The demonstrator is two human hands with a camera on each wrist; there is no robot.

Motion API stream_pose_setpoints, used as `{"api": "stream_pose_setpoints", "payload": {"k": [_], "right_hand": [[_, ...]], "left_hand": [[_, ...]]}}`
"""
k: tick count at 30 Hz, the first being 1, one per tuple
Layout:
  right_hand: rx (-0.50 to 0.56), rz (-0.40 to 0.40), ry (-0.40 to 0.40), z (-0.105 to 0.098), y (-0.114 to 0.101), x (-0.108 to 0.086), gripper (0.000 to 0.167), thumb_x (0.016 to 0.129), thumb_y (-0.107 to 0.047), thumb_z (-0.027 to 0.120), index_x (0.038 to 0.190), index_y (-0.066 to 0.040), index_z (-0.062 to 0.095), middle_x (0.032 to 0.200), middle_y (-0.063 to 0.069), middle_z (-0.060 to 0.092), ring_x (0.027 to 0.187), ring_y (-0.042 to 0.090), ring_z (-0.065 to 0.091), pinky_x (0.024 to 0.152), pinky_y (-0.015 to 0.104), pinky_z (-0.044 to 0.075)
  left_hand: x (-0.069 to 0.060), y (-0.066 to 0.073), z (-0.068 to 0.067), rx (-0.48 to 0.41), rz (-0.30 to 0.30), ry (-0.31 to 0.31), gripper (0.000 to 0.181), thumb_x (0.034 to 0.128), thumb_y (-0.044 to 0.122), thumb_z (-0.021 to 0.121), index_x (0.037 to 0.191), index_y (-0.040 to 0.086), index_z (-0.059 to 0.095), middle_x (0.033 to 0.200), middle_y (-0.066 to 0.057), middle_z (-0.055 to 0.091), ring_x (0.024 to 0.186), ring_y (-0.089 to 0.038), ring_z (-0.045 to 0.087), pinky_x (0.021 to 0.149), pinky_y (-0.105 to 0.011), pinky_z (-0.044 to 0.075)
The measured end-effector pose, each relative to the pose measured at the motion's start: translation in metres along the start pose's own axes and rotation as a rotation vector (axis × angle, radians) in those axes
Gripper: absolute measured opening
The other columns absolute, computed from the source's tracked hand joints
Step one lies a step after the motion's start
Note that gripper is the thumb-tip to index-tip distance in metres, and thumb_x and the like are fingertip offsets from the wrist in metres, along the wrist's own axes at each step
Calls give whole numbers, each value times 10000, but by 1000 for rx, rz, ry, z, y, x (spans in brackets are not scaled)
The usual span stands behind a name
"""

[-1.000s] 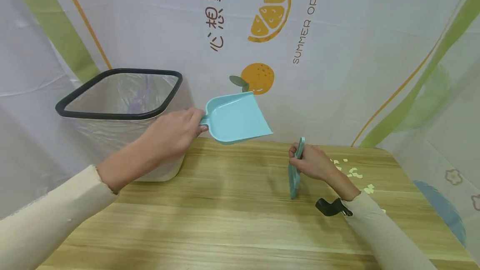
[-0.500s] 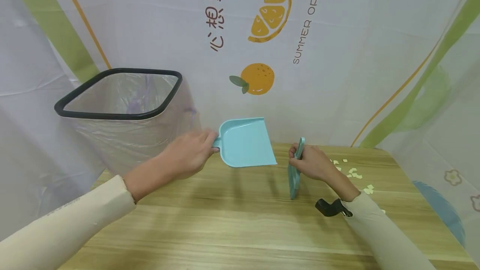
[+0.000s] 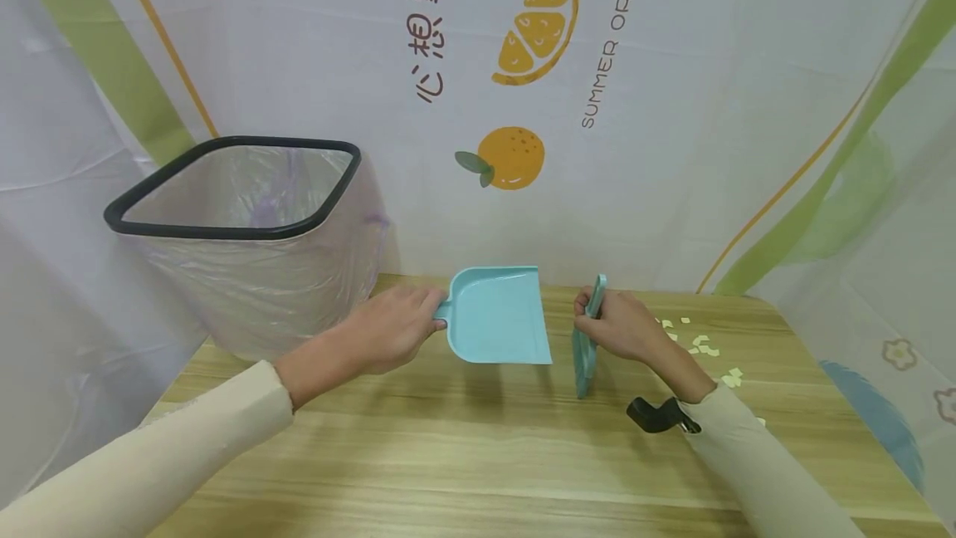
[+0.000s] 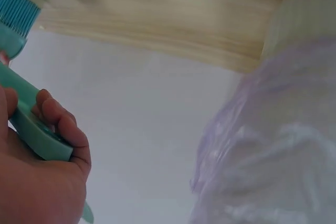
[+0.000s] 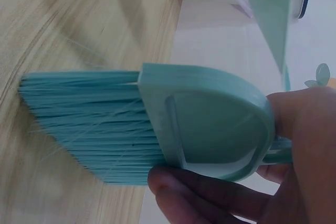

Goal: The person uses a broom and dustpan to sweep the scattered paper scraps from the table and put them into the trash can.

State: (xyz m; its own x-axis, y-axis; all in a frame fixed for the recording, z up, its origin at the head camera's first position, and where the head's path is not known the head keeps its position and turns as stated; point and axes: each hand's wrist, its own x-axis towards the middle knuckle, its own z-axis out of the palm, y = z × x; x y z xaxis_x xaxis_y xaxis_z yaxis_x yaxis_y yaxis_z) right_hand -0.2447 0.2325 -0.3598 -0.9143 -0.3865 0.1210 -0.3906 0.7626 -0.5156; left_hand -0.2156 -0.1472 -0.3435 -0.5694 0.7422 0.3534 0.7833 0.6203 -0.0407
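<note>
A light blue dustpan [image 3: 499,318] is held by its handle in my left hand [image 3: 396,327], above the table left of the brush. Its flat open edge points right. In the left wrist view my fingers [image 4: 65,124] curl round the teal handle. My right hand [image 3: 623,324] grips a small teal hand brush [image 3: 585,359] upright, bristles down. The right wrist view shows the blue bristles [image 5: 94,124] with their tips at the wooden surface. Several small pale yellow paper scraps [image 3: 702,345] lie on the table just right of my right hand.
A bin [image 3: 246,289] with a black rim and a clear liner stands at the table's back left. The wooden table [image 3: 418,455] ends at a white printed curtain [image 3: 448,214]. A black strap-like piece [image 3: 653,415] sits at my right sleeve.
My left hand has moved the dustpan down and slightly right, away from the bin, and levelled it. The right hand and brush have stayed in place.
</note>
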Motion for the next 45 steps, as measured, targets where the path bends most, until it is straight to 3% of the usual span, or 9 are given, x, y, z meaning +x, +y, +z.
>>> {"api": "stream_pose_setpoints", "payload": {"k": [4, 9, 15, 18, 25, 33, 45], "right_hand": [[-1, 4, -2, -1, 0, 0, 85, 1010, -171, 575, 971, -126, 635, 716, -43, 568, 652, 157, 514, 641, 352, 431], [0, 7, -2, -1, 1, 0, 88, 1015, -168, 571, 973, -125, 634, 711, -43, 562, 644, 154, 503, 638, 347, 423], [-6, -3, 4, 0, -1, 1, 88, 1019, -169, 575, 977, -124, 638, 727, -44, 577, 661, 154, 520, 659, 353, 440], [-3, -2, 5, 1, 0, 0, 88, 1020, -170, 573, 972, -125, 631, 722, -42, 569, 656, 156, 516, 659, 355, 440], [5, 6, 10, 1, 0, 0, 89, 1022, -169, 572, 972, -130, 634, 729, -40, 568, 662, 158, 515, 669, 359, 440], [12, 14, 4, 1, 1, 1, 98, 1030, -173, 565, 978, -123, 630, 708, -38, 554, 632, 149, 493, 641, 346, 424], [6, 7, 3, 2, 1, 1, 103, 1033, -179, 557, 976, -134, 630, 691, -52, 540, 616, 140, 474, 632, 342, 409]], "left_hand": [[1, -3, 14, -37, 24, -5, 179, 1077, 123, 703, 1102, 28, 554, 875, 16, 473, 795, -196, 509, 752, -407, 500], [1, -4, 33, -92, -14, -40, 163, 1078, 120, 703, 1079, 55, 554, 880, 24, 480, 784, -169, 489, 724, -376, 486], [3, -2, 52, -151, -88, -137, 145, 1106, 161, 676, 1074, 91, 553, 893, 39, 506, 808, -158, 515, 740, -359, 498], [4, -1, 58, -156, -94, -187, 143, 1123, 173, 649, 1073, 94, 542, 889, 44, 485, 820, -157, 517, 756, -362, 496], [8, -1, 67, -159, -76, -247, 116, 1145, 156, 602, 1128, 53, 552, 919, 20, 517, 875, -198, 593, 821, -420, 541], [14, -2, 74, -188, -107, -303, 177, 1162, 218, 580, 1200, 46, 578, 1012, -27, 623, 994, -272, 671, 917, -456, 560], [17, -1, 80, -181, -80, -310, 157, 1161, 207, 574, 1162, 50, 563, 943, -8, 564, 862, -209, 592, 812, -409, 539]]}}
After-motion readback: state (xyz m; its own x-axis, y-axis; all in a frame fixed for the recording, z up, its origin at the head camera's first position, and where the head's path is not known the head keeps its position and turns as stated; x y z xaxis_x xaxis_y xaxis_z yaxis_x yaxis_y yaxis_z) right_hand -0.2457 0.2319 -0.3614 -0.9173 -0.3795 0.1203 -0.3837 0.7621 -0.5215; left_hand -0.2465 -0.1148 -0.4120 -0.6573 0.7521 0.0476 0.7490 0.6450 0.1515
